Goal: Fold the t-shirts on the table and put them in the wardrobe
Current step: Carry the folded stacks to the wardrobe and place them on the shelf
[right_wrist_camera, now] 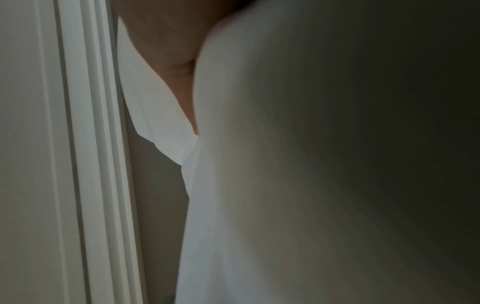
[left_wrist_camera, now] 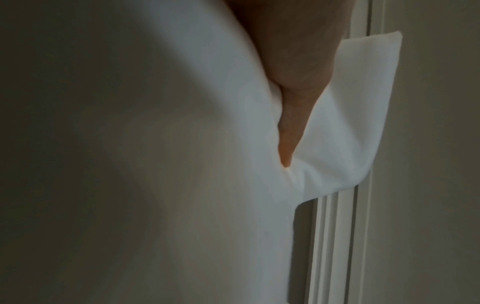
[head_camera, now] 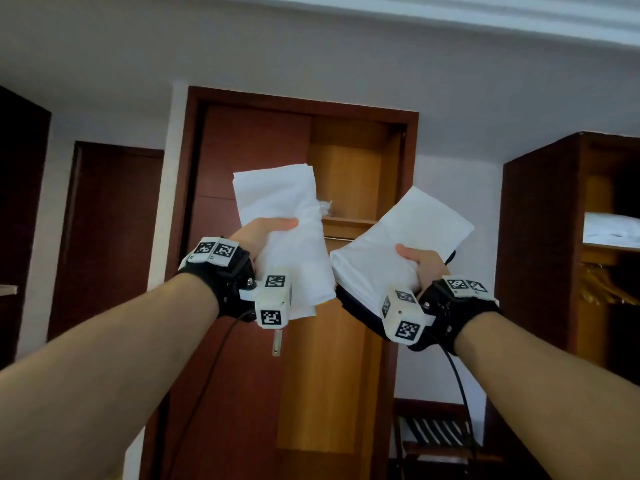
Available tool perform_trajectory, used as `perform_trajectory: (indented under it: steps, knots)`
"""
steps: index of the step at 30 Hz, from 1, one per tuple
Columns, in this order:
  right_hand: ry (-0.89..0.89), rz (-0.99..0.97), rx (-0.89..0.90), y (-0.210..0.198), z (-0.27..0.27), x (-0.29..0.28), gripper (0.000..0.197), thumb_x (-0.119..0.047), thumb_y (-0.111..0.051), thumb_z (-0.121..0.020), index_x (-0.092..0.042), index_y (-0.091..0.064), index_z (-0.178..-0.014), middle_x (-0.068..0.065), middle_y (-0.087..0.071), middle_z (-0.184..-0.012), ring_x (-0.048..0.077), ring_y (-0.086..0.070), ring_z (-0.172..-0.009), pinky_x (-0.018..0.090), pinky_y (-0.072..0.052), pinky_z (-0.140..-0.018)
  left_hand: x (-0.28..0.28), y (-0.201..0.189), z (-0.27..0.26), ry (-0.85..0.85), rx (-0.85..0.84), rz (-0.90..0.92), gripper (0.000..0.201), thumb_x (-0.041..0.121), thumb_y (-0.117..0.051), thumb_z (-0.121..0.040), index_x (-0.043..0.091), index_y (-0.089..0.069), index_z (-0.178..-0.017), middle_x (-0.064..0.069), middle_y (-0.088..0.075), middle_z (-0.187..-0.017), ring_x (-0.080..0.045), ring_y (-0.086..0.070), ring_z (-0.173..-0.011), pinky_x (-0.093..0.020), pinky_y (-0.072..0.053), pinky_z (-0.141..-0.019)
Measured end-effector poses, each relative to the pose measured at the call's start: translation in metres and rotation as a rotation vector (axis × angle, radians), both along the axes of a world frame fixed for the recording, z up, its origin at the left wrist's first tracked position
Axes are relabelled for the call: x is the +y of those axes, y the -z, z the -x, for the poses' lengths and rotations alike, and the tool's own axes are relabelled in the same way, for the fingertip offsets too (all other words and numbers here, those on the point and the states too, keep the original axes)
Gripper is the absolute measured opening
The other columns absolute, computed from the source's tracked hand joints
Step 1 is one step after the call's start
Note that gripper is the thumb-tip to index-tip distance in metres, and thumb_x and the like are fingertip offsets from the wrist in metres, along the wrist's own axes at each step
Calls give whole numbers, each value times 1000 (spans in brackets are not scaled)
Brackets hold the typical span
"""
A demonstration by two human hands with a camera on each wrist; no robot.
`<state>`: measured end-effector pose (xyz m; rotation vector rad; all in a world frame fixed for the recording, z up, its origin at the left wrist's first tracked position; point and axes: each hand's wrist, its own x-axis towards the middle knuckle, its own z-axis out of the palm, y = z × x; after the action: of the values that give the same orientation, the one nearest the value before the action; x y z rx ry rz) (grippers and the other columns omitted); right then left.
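My left hand (head_camera: 266,233) grips a folded white t-shirt (head_camera: 280,202), held upright in front of the wardrobe (head_camera: 346,174). My right hand (head_camera: 419,261) grips a second folded white bundle (head_camera: 408,233) with a dark garment (head_camera: 360,310) under it, tilted up to the right. The wardrobe's sliding door (head_camera: 252,161) stands pushed left, showing a wooden shelf (head_camera: 349,223) just behind the shirts. In the left wrist view my thumb (left_wrist_camera: 288,127) presses into white cloth (left_wrist_camera: 337,123). White cloth (right_wrist_camera: 285,185) fills the right wrist view beside my thumb (right_wrist_camera: 182,72).
A second open cupboard (head_camera: 588,237) at the right holds white linen (head_camera: 609,230) on a shelf, with wooden hangers (head_camera: 606,285) below. A luggage rack (head_camera: 436,434) stands low between the two cupboards. A dark door (head_camera: 107,230) is at the left.
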<state>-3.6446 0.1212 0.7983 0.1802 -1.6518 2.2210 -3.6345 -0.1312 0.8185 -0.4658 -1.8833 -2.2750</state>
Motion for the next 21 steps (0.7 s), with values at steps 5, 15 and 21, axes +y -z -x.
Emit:
perform_trajectory:
  steps: [5,15,21]
  knots:
    - [-5,21,-6,-2,113,16,11,-15,-65,-87,-9,-65,-96,7,-69,-84,25,-65,-67,28,-50,-59,17,-2,115,18,-20,-3,20,27,-65,-90,9,-67,-97,-9,-73,-75,-24,-71,-63,-28,-56,-52]
    - [4,-27,2,-17,346,86,23,-19,-73,-80,-9,-65,-99,11,-69,-94,31,-65,-83,42,-53,-83,83,-12,340,-29,28,0,16,27,-66,-89,12,-68,-92,-7,-73,-76,-23,-71,-63,-30,-52,-65]
    - [-50,-57,42,-42,473,123,32,-24,-72,-82,-10,-64,-109,11,-69,-98,31,-65,-85,40,-53,-80,126,-33,459,-20,76,14,15,24,-64,-91,11,-69,-88,-7,-73,-79,-23,-70,-67,-33,-52,-75]
